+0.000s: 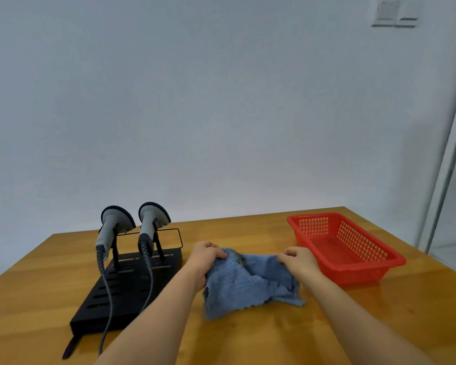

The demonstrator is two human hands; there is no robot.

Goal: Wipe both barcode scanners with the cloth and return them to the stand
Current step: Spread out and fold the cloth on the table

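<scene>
Scanner heading: both barcode scanners sit in the stand with their long axes near upright, leaning a little away from the person; heads up top, handles slanting down toward the stand's base, coiled cables trailing off toward the near worktop edge.
Scanner count: two, the left scanner and the right scanner, side by side and just apart.
Stand: one, black, slotted flat base with upright rests and a thin wire frame at its far end; it lies on the left part of the worktop, long axis running from near-left to far-right.
Cloth: one blue cloth, crumpled, lying on the worktop between the stand and the basket, its width running left to right.
Left hand: the left hand has fingers curled over the cloth's far left edge, gripping a bunch of it.
Right hand: the right hand has fingers curled down onto the cloth's far right edge, pinching it.
Hands together: both hands hold the same cloth, apart from each other, with fabric sagging between them.
Basket: one red perforated basket, to the right of the cloth, close by the right hand.
</scene>
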